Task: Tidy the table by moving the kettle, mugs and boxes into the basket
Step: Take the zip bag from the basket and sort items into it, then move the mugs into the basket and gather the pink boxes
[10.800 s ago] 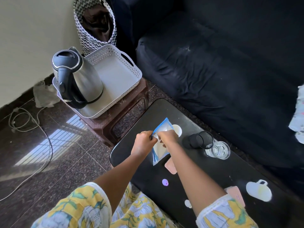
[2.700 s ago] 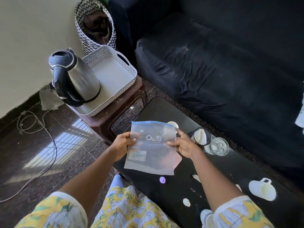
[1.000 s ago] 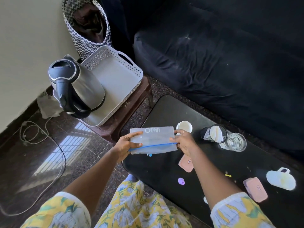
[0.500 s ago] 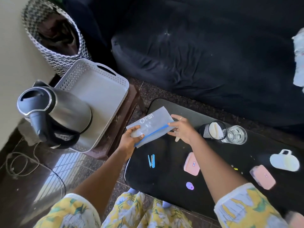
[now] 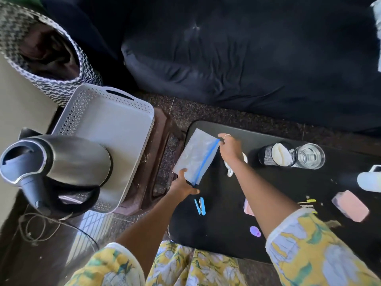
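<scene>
A steel kettle [image 5: 68, 162] with a black handle stands in the near end of the white perforated basket [image 5: 82, 104], which sits on a brown stool. Over the left end of the black table [image 5: 216, 234] I hold a clear zip bag [image 5: 193, 153] with a blue seal. My left hand [image 5: 183, 185] grips its near corner; my right hand [image 5: 228, 147] pinches its far corner. A white mug [image 5: 369, 180] lies at the right edge. Two pink boxes lie on the table, one [image 5: 350, 205] at the right, one [image 5: 247, 207] half hidden under my right arm.
A black mesh cup [image 5: 274, 155] and a clear glass [image 5: 310, 155] stand at the table's far edge. A blue clip [image 5: 200, 206] and a purple blob [image 5: 255, 231] lie near me. A zigzag-patterned bag [image 5: 41, 58] and a dark sofa [image 5: 247, 58] are behind. A cable [image 5: 37, 230] trails on the floor.
The zip bag was unfolded, then folded flat along its seal. It now sits lower over the table's left end. My view has tilted down and left.
</scene>
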